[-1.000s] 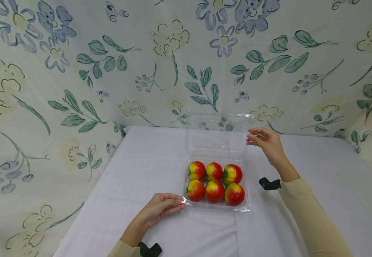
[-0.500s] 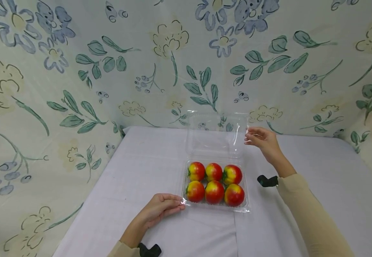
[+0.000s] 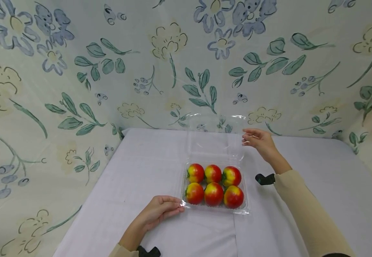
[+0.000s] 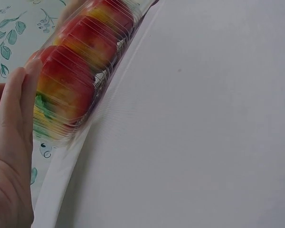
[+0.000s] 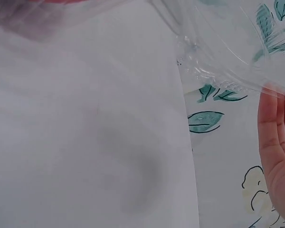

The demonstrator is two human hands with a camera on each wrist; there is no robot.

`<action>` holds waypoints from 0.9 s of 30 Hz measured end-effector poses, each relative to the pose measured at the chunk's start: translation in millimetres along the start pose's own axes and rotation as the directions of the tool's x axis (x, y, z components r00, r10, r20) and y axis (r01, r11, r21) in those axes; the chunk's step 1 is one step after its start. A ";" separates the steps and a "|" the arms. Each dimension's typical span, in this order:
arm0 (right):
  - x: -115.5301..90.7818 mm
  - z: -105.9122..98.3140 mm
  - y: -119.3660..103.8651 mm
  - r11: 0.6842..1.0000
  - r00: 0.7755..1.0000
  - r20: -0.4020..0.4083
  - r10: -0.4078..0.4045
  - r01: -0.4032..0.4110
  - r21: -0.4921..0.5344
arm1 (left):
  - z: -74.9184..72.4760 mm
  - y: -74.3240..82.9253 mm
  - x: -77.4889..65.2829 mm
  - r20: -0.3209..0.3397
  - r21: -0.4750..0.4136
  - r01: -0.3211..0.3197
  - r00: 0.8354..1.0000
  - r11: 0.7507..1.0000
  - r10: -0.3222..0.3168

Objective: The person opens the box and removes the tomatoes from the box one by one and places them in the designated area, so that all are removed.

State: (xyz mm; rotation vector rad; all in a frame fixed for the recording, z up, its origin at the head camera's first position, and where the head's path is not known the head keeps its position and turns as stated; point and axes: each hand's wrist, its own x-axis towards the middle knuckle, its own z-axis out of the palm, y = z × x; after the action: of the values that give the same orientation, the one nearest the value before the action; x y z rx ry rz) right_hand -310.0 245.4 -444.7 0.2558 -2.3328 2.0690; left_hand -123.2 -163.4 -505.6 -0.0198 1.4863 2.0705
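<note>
A clear plastic clamshell box (image 3: 242,212) stands on the white-covered table with its lid (image 3: 216,141) raised at the back. In its base lie several round red-and-yellow fruits (image 3: 214,194) with green bits at the stem end, in two rows. My left hand (image 3: 158,210) pinches the box's front left corner. In the left wrist view, the ribbed side of the box shows the fruits (image 4: 69,80) through it, beside my fingers (image 4: 16,104). My right hand (image 3: 261,142) pinches the right edge of the lid; the right wrist view shows fingers (image 5: 270,123) at the lid's rim (image 5: 213,76).
White cloth (image 3: 141,164) covers the table, with a seam running down in front of the box. Behind and to the left hangs a curtain (image 3: 125,71) printed with flowers and leaves, close to the lid at the table's back edge.
My right hand has shifted slightly left at the lid's edge, and the lid's right side has shifted with it. My left hand stays at the box's corner; the fruits keep their places.
</note>
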 end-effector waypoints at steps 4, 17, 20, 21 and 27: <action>3.5 1.1 1.7 0.999 0.999 0.001 0.032 -0.032 -0.005 | -0.3 -0.5 -0.6 0.008 -0.015 -0.006 1.000 1.000 0.007; 7.1 0.7 7.0 0.991 0.992 0.043 0.122 -0.120 -0.056 | -1.0 -1.6 -0.1 0.021 -0.028 -0.012 1.000 1.000 0.013; 8.4 0.1 9.9 0.989 0.989 0.054 0.137 -0.134 -0.059 | -1.2 -2.0 0.3 0.022 -0.028 -0.014 1.000 1.000 0.014; 8.8 -0.1 11.0 0.989 0.988 0.053 0.144 -0.141 -0.054 | -1.3 -2.0 0.4 0.022 -0.029 -0.014 1.000 0.999 0.015; 10.3 -1.5 15.2 0.984 0.982 0.073 0.175 -0.171 -0.048 | -2.0 -2.3 0.5 0.022 -0.035 -0.014 1.000 0.999 0.014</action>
State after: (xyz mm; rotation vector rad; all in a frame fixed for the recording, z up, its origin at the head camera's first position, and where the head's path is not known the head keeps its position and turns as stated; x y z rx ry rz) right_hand -322.3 247.4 -458.3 0.1388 -2.5241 2.1181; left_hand -123.2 -164.5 -508.5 0.0004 1.4413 2.1005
